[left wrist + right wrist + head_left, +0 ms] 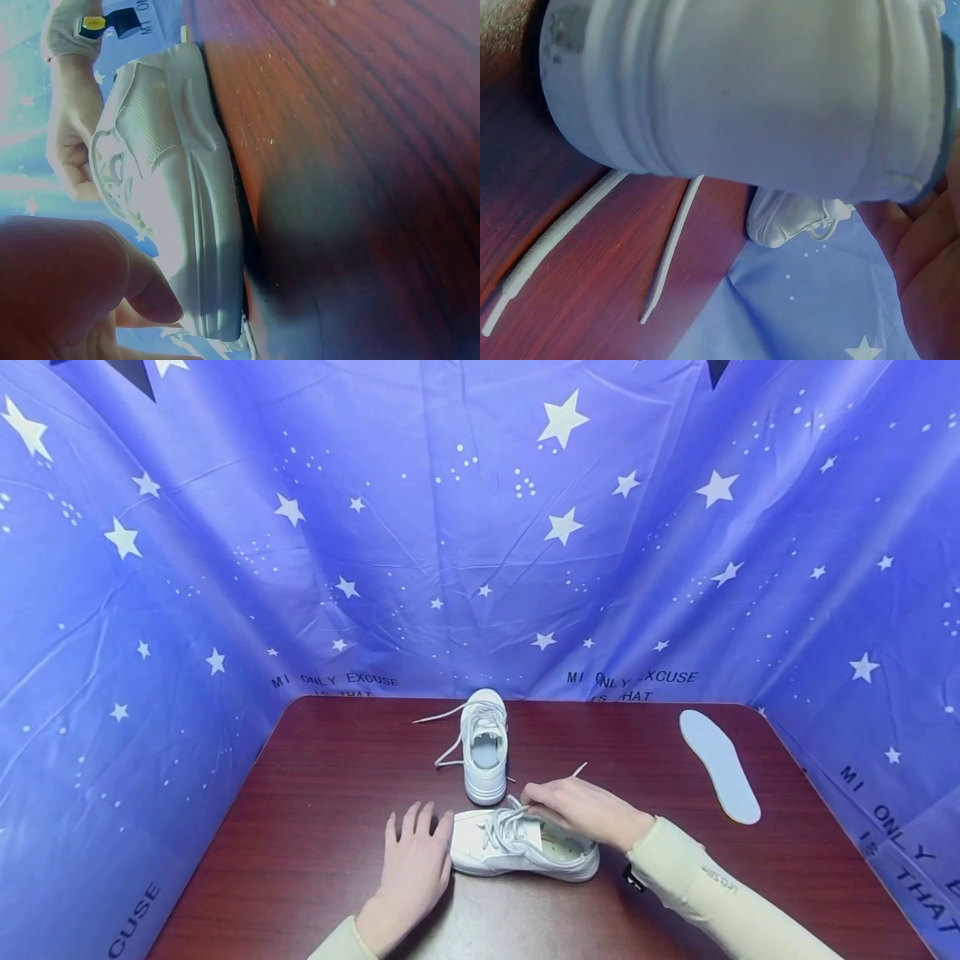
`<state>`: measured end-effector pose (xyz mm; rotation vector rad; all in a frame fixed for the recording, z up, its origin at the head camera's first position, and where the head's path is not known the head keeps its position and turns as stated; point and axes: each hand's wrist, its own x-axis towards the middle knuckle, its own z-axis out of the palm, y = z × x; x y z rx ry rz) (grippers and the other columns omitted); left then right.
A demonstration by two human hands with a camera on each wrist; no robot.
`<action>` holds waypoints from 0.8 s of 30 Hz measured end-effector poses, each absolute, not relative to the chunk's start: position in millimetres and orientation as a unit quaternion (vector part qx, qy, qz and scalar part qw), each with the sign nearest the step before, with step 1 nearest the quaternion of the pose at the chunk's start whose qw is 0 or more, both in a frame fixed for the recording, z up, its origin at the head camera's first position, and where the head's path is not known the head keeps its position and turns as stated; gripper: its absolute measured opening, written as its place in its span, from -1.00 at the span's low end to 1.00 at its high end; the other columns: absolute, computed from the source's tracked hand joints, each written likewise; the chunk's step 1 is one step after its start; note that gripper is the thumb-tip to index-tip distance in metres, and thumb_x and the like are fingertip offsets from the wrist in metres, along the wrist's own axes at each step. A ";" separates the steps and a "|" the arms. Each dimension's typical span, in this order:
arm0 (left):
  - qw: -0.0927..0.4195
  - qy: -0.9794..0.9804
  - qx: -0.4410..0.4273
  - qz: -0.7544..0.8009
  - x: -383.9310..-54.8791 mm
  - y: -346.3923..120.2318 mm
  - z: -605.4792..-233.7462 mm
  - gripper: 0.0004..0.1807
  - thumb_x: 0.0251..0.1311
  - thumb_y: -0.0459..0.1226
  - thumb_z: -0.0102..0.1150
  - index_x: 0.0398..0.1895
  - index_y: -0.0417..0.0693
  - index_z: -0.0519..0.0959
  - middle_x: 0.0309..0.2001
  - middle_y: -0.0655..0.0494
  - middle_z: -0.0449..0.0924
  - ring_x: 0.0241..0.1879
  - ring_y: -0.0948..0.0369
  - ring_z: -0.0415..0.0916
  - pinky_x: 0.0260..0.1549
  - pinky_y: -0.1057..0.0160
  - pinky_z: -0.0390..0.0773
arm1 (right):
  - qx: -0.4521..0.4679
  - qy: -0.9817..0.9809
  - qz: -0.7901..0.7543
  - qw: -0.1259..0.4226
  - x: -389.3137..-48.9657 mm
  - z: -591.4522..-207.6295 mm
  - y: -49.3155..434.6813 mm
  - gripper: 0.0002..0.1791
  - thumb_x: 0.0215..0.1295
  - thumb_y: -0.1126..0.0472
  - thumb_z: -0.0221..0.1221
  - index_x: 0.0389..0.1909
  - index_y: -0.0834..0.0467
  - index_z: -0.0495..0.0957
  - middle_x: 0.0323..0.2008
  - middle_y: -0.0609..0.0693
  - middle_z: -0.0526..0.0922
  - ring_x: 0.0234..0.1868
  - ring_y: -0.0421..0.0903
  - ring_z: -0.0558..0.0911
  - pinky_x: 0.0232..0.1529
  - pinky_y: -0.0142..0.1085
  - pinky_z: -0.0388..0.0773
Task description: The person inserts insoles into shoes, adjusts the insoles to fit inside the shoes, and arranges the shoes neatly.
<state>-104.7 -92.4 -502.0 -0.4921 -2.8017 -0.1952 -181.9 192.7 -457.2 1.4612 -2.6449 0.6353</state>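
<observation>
A white lace-up sneaker [476, 842] lies sideways on the table, sole down, toe to the left. Beside its toe my left hand [414, 867] rests with fingers spread and fairly straight, its inner edge right at the toe. My right hand [588, 810] reaches over the shoe opening from the right, fingers curled and pinching the shoelace [512, 817] near the tongue. In the left wrist view the sneaker's side [169, 187] shows, with my thumb [150, 292] close to the toe. The sneaker's heel [765, 97] fills much of the right wrist view; loose lace ends [562, 232] lie beyond it.
A second white sneaker [485, 781] stands just behind, toe pointing away, its loose laces [448, 753] trailing left. A pale insole [720, 767] lies at the right of the brown table [330, 768]. A blue star-patterned curtain [450, 527] surrounds the back and sides.
</observation>
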 end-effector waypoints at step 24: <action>0.142 -0.972 -0.173 -0.074 -101.4 -90.5 -499.8 -0.52 0.06 -0.24 0.33 0.12 -0.07 0.63 -0.05 -0.08 0.69 0.13 -0.08 0.53 0.16 -0.49 0.34 | 0.474 -0.851 0.226 0.018 -177.9 -458.7 193.8 -0.94 0.48 0.28 0.20 -0.15 0.03 0.58 -0.35 -0.22 0.64 -0.38 -0.42 0.49 -0.34 -0.45 0.52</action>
